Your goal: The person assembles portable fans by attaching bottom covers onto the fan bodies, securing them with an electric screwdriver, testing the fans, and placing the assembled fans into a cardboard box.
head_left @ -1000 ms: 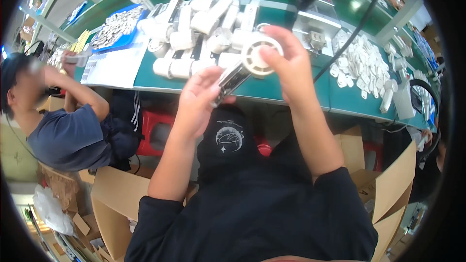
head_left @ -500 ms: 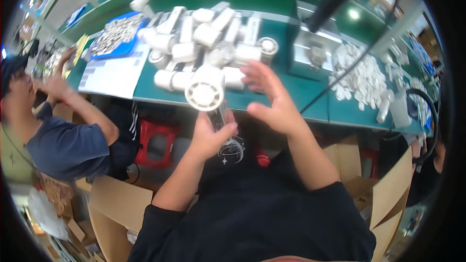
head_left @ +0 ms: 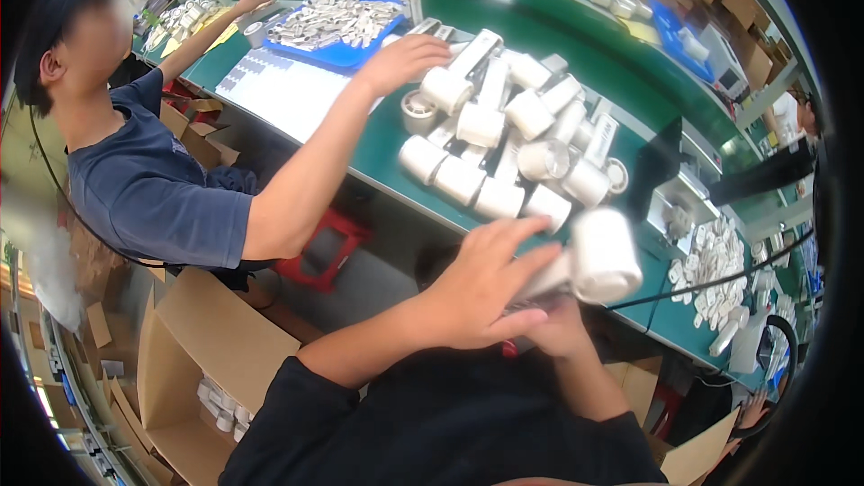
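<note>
A white hand-held device with a drum-shaped head (head_left: pixel 605 256) is held in front of my body, tilted, its head to the right and slightly blurred. My right hand (head_left: pixel 560 331) is closed round its handle from below, its fingers partly hidden behind my left hand. My left hand (head_left: pixel 481 283) lies over the handle from the left, fingers stretched and apart, thumb below; whether it touches the handle is hard to tell. Just beyond, a pile of similar white devices (head_left: pixel 481 124) lies on the green table (head_left: pixel 405 196).
A co-worker (head_left: pixel 162 162) at the left reaches one hand to the pile's left edge. A blue tray (head_left: pixel 337 56) holds small pale parts beside white sheets (head_left: pixel 279 94). At right are a metal fixture (head_left: pixel 677 216), loose white parts (head_left: pixel 711 274) and a black cable. Cardboard boxes (head_left: pixel 216 324) flank me.
My view has swung left. The device moved right, its head turning from facing me to sideways; its handle passed from my left hand into my right. The co-worker's arm now reaches to the pile.
</note>
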Demonstrator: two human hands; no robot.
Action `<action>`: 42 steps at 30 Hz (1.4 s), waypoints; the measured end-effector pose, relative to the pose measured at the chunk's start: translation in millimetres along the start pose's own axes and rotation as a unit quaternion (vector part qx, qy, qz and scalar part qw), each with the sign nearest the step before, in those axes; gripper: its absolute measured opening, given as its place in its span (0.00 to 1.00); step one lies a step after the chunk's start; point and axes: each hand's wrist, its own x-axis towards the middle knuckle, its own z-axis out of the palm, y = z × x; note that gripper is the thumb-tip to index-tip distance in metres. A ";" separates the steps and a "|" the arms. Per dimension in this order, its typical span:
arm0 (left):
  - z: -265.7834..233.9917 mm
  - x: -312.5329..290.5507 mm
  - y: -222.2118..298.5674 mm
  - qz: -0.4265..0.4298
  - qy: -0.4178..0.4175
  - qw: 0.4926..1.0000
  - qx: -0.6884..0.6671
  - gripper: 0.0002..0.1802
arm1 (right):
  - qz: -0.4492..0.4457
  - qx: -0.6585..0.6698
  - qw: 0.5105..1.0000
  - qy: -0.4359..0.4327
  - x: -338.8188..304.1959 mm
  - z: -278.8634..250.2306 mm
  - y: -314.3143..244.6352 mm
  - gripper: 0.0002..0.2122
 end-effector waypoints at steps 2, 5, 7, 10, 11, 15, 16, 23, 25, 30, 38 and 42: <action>-16.3 6.9 -8.3 0.018 0.032 0.998 -0.057 0.24 | -0.116 0.074 0.988 0.064 -5.0 -6.1 13.4 0.28; -46.9 12.8 -36.9 0.024 0.176 0.982 -0.059 0.07 | -0.196 -0.077 0.949 0.235 -16.8 -41.7 29.4 0.26; -69.3 19.7 -57.3 0.019 0.246 0.968 -0.050 0.09 | -0.169 -0.115 0.905 0.373 -30.2 -66.2 41.3 0.23; -89.8 24.0 -112.4 -0.143 0.328 0.933 -0.048 0.12 | -0.187 -0.139 0.861 0.451 -31.9 -84.8 45.9 0.19; -92.7 28.7 -125.7 -0.217 0.328 0.912 -0.118 0.11 | -0.193 -0.146 0.854 0.460 -31.3 -85.5 48.5 0.19; -108.5 80.2 -201.8 -0.260 0.390 0.868 -0.163 0.13 | -0.241 -0.184 0.826 0.474 -35.5 -89.5 60.1 0.19; -117.3 94.3 -226.4 -0.273 0.407 0.859 -0.146 0.13 | -0.240 -0.183 0.827 0.475 -35.2 -90.5 61.4 0.19; -166.6 130.4 -410.9 -0.395 0.232 0.856 0.239 0.13 | -0.133 -0.240 0.838 0.471 -39.5 -95.3 68.5 0.21; -170.9 140.2 -417.5 -0.444 0.151 0.855 0.221 0.15 | -0.117 -0.236 0.836 0.481 -37.0 -92.3 66.1 0.20; -174.9 147.8 -436.8 -0.467 0.090 0.830 0.291 0.23 | -0.087 -0.285 0.840 0.454 -37.8 -92.3 66.0 0.20; -200.4 133.2 -414.2 -0.365 0.331 0.845 0.209 0.21 | -0.076 -0.209 0.860 0.459 -32.5 -91.8 65.8 0.22; -201.6 139.6 -291.7 -0.273 0.405 0.832 -0.262 0.18 | -0.029 -0.225 0.879 0.420 -35.8 -90.4 53.2 0.22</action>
